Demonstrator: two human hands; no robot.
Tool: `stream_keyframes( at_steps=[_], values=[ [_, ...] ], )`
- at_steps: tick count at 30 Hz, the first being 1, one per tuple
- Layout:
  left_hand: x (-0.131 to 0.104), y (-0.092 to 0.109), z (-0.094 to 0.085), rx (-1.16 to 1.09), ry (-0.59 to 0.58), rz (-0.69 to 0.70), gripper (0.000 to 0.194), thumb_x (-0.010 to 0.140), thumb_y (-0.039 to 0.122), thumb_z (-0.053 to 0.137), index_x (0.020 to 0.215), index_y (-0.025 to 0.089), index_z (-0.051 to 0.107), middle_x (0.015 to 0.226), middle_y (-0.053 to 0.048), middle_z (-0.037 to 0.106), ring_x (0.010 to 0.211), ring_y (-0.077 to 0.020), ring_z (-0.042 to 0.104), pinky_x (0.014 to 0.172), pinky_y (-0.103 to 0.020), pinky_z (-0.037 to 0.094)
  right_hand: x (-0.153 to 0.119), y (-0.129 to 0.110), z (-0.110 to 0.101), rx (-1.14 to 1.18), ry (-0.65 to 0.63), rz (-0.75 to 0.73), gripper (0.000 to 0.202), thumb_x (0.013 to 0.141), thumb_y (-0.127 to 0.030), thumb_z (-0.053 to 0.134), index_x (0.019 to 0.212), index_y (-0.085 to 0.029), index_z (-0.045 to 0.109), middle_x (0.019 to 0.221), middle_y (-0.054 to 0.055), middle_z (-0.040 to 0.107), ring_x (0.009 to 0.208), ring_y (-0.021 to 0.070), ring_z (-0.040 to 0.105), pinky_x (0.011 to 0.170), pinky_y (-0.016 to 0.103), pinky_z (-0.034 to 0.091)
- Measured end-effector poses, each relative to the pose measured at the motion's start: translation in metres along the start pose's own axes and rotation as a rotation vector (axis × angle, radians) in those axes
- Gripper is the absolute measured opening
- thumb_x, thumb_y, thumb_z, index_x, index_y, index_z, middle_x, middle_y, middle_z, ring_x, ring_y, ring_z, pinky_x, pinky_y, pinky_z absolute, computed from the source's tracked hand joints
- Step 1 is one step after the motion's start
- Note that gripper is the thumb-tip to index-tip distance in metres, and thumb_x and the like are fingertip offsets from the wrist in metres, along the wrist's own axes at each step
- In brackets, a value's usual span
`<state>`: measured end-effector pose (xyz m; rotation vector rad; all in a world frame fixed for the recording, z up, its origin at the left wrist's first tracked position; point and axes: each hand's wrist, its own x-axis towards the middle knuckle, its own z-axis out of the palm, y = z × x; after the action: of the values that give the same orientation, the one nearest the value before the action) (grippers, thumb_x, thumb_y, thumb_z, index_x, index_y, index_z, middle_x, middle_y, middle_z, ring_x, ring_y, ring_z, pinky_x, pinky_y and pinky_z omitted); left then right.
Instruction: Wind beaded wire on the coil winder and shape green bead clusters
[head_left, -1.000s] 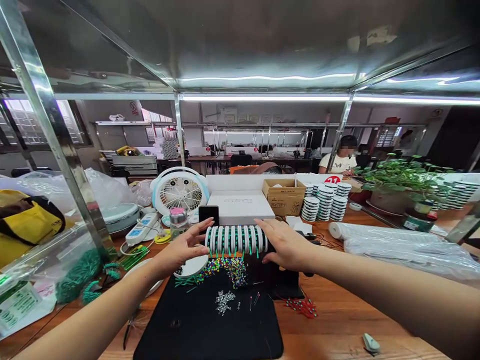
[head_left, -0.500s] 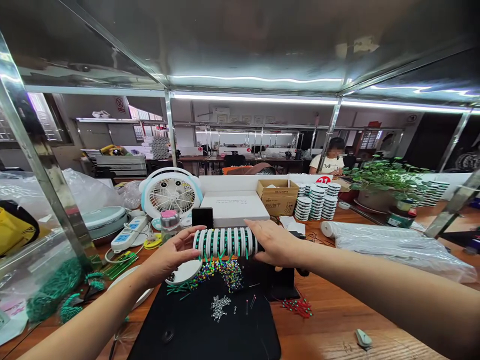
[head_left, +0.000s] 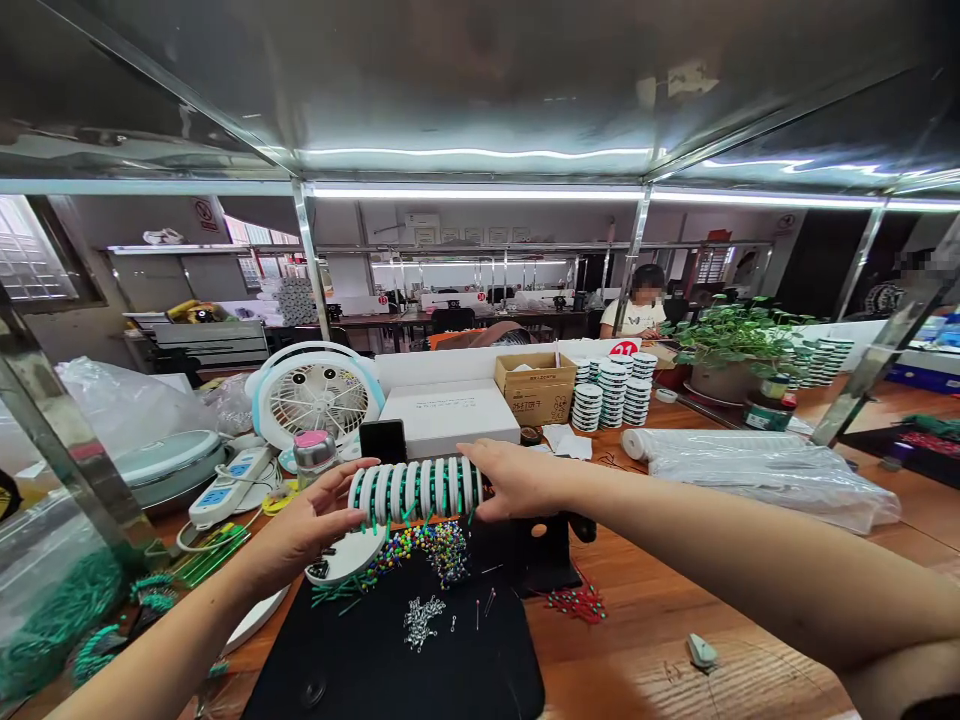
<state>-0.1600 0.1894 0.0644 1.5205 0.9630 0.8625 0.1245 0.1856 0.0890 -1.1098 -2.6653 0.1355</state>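
A row of white discs wound with green cord (head_left: 416, 489) is lifted off the black stand (head_left: 536, 555), pressed together end to end between my two hands. My left hand (head_left: 311, 520) pushes on its left end, and my right hand (head_left: 512, 478) cups its right end. Below it lie a heap of coloured-head pins (head_left: 431, 545) and a small pile of silver pins (head_left: 420, 618) on a black mat (head_left: 405, 660). One single white disc (head_left: 345, 557) lies flat under my left hand.
Behind stand a small fan (head_left: 315, 395), a white box (head_left: 448, 412), a cardboard box (head_left: 535, 388) and stacks of finished discs (head_left: 611, 390). A power strip (head_left: 225, 478), a plastic roll (head_left: 757, 460) and a potted plant (head_left: 731, 345) sit around. Another person (head_left: 636, 308) sits far back.
The row of discs has come up and left off the stand between my hands. The view has swung to the right.
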Motion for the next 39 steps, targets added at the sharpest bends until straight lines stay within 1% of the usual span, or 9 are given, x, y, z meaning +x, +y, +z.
stream_keyframes(
  at_steps=[3,7,10,19,23,27,31,35,39],
  values=[
    [-0.003,-0.001,-0.002,-0.019,0.083,-0.010,0.063,0.068,0.036,0.070,0.124,0.025,0.044,0.130,-0.009,0.049,0.116,-0.0296,0.049,0.094,-0.039,0.044,0.007,-0.004,-0.013,0.075,-0.086,0.046,0.054,0.068,-0.035,0.066,0.113,-0.009,0.052,0.106,0.017,0.061,0.092,0.0279,0.058,0.076,0.037,0.047],
    [-0.005,-0.003,-0.002,-0.054,0.087,-0.012,0.063,0.065,0.034,0.072,0.122,0.026,0.046,0.127,-0.007,0.052,0.112,-0.0277,0.052,0.093,-0.036,0.044,0.007,0.006,-0.025,0.143,-0.098,0.133,0.101,0.055,-0.057,0.073,0.134,-0.009,0.033,0.134,0.021,0.041,0.119,0.0333,0.043,0.093,0.040,0.041],
    [-0.004,-0.005,-0.004,-0.080,0.083,-0.025,0.061,0.066,0.032,0.072,0.122,0.027,0.046,0.124,-0.006,0.054,0.112,-0.0266,0.052,0.094,-0.035,0.043,0.000,0.014,-0.027,0.132,-0.112,0.060,0.116,0.045,-0.053,0.080,0.139,-0.012,0.026,0.140,0.018,0.035,0.126,0.0321,0.035,0.101,0.039,0.034],
    [-0.009,-0.004,-0.011,-0.106,0.042,-0.014,0.058,0.071,0.029,0.070,0.124,0.027,0.046,0.129,-0.008,0.050,0.118,-0.0282,0.048,0.091,-0.033,0.046,-0.010,-0.005,-0.017,0.047,-0.033,0.150,0.099,0.056,-0.045,0.079,0.137,-0.012,0.032,0.135,0.020,0.041,0.124,0.0341,0.038,0.096,0.042,0.038],
    [-0.015,-0.005,-0.016,-0.140,0.097,-0.054,0.060,0.071,0.029,0.070,0.125,0.029,0.045,0.127,-0.005,0.053,0.117,-0.0262,0.049,0.089,-0.030,0.048,-0.006,-0.009,-0.011,-0.011,-0.025,0.129,0.097,0.058,-0.039,0.079,0.138,-0.012,0.030,0.135,0.019,0.041,0.125,0.0317,0.037,0.100,0.041,0.035],
    [-0.025,-0.013,-0.020,-0.203,0.222,-0.024,0.056,0.074,0.034,0.067,0.125,0.027,0.044,0.123,-0.007,0.055,0.112,-0.0290,0.053,0.090,-0.039,0.049,-0.004,-0.011,-0.004,-0.057,0.005,0.113,0.096,0.061,-0.035,0.077,0.139,-0.007,0.028,0.134,0.021,0.042,0.123,0.0314,0.039,0.101,0.041,0.033],
    [-0.038,-0.023,-0.002,-0.004,0.186,0.004,0.059,0.073,0.036,0.068,0.126,0.027,0.044,0.132,-0.007,0.049,0.115,-0.0304,0.050,0.095,-0.041,0.045,-0.004,-0.008,0.004,-0.100,0.050,0.069,0.082,0.067,-0.029,0.073,0.135,-0.004,0.034,0.126,0.021,0.050,0.116,0.0310,0.046,0.096,0.042,0.037],
    [-0.051,-0.034,0.018,0.105,0.091,0.084,0.063,0.077,0.037,0.064,0.134,0.036,0.036,0.148,0.003,0.026,0.130,-0.0277,0.033,0.104,-0.040,0.036,-0.003,-0.005,0.011,-0.152,0.079,0.024,0.073,0.070,-0.026,0.070,0.131,-0.004,0.038,0.121,0.019,0.054,0.109,0.0302,0.051,0.092,0.041,0.039],
    [-0.059,-0.041,0.003,0.157,0.164,0.030,0.072,0.074,0.044,0.064,0.137,0.034,0.031,0.144,0.000,0.033,0.123,-0.0316,0.042,0.102,-0.046,0.038,0.012,-0.018,0.011,-0.174,0.134,-0.017,0.061,0.071,-0.027,0.069,0.122,-0.005,0.045,0.110,0.018,0.060,0.098,0.0277,0.057,0.083,0.038,0.045]
  ],
)
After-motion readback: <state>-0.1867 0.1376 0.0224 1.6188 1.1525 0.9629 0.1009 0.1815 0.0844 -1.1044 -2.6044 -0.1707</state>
